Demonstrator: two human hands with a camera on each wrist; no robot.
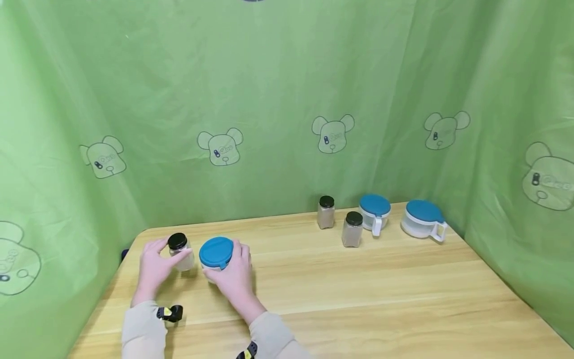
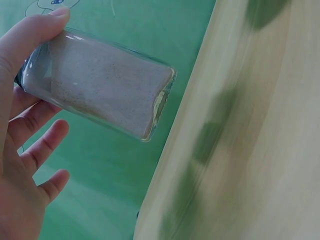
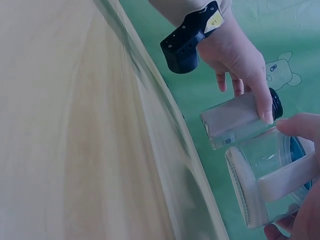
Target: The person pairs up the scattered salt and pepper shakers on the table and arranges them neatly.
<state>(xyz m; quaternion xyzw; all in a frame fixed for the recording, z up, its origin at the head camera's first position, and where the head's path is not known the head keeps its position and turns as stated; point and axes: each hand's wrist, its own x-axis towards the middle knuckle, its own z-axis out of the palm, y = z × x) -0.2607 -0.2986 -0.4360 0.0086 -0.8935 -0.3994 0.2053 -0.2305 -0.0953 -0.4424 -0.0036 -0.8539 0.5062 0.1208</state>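
My left hand (image 1: 154, 267) pinches a clear jar (image 1: 185, 261) with a black lid between thumb and fingers near its top. In the left wrist view the jar (image 2: 107, 82) holds greyish powder, and its base hangs off the tabletop. My right hand (image 1: 236, 273) grips a clear canister (image 1: 216, 253) with a blue lid. In the right wrist view this canister (image 3: 270, 155) has a white handle and is also off the table. Jar and canister are held side by side, close to each other.
On the wooden table (image 1: 341, 299), two more black-lidded jars (image 1: 326, 213) stand at the back, right of centre. Farther right are two blue-lidded canisters (image 1: 419, 220) with white handles. A green curtain (image 1: 278, 89) with printed bear heads hangs behind and at the sides.
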